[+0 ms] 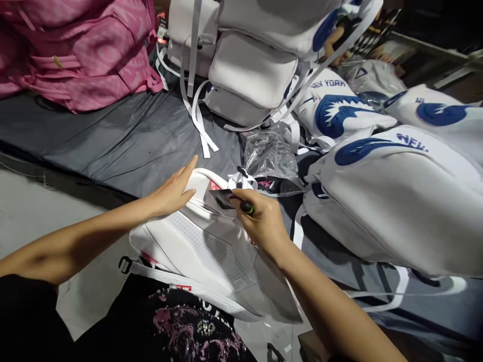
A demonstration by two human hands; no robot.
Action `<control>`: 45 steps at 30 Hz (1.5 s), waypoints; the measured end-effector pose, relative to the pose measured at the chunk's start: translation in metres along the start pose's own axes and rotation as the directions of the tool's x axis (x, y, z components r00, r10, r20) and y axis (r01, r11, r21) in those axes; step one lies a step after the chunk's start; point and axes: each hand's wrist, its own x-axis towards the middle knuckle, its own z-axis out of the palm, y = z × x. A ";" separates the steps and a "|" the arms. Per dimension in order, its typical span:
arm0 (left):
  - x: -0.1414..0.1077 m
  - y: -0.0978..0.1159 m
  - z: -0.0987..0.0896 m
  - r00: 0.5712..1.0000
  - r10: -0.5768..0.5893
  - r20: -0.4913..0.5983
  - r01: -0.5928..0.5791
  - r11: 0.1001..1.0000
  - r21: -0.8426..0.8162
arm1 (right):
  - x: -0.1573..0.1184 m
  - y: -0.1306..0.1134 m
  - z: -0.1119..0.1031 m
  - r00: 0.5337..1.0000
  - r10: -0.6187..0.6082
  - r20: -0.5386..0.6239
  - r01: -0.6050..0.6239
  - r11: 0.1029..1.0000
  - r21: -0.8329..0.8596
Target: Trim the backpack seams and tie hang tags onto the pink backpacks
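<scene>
A white backpack (206, 241) with a grey dotted back panel and red labels lies before me, partly against my lap. My left hand (171, 193) rests at its top left edge, fingers stretched out and thumb apart, holding nothing. Over the backpack's top, my right hand (262, 216) is closed around a tool with a black-and-green handle end (247, 207); its exact kind is unclear. A dark flat tag-like piece (223, 198) projects from the same fingers. Just behind are a white strap loop (241, 180) and a clear plastic bag (269, 156).
Pink backpacks (94, 50) stand at the back left on the dark-covered table (109, 136). White bags (252, 70) are stacked at the back, straps hanging down. Several white backpacks with blue prints (396, 201) fill the right side. Another person's arm (334, 42) shows behind.
</scene>
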 end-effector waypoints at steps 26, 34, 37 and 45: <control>-0.044 -0.044 0.027 0.990 0.000 -0.144 -0.008 0.999 -0.053 | 0.040 -0.047 0.052 0.653 0.252 0.714 0.338 0.747 -0.573; -0.048 -0.052 0.025 0.985 0.025 -0.172 -0.033 0.999 -0.042 | 0.060 -0.056 0.078 0.773 0.092 0.628 0.225 0.886 -0.406; -0.051 -0.057 0.023 0.983 0.045 -0.178 -0.042 0.999 0.017 | 0.070 -0.054 0.087 0.758 -0.005 0.652 0.289 0.899 -0.330; -0.036 -0.068 0.022 0.970 -0.156 -0.188 0.177 0.979 0.098 | 0.026 -0.041 0.038 0.710 0.337 0.618 0.139 0.794 -0.592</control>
